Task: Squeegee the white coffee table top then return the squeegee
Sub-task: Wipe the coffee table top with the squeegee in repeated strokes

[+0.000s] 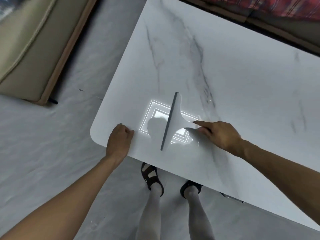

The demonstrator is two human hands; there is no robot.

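The white marble-look coffee table [233, 75] fills the right and middle of the head view. A white squeegee [174, 118] with a grey rubber blade rests on its top near the front left corner, blade edge facing left. My right hand [220, 134] grips the squeegee's handle, index finger stretched along it. My left hand [119, 141] rests on the table's front edge beside the corner, its fingers curled over the rim. A bright ceiling-light reflection shows under the squeegee.
A beige sofa [29, 49] stands at the upper left across a strip of grey floor [52, 144]. Another sofa with a red patterned cloth [277, 7] runs along the table's far side. My feet in black sandals [152, 177] stand at the table's front edge.
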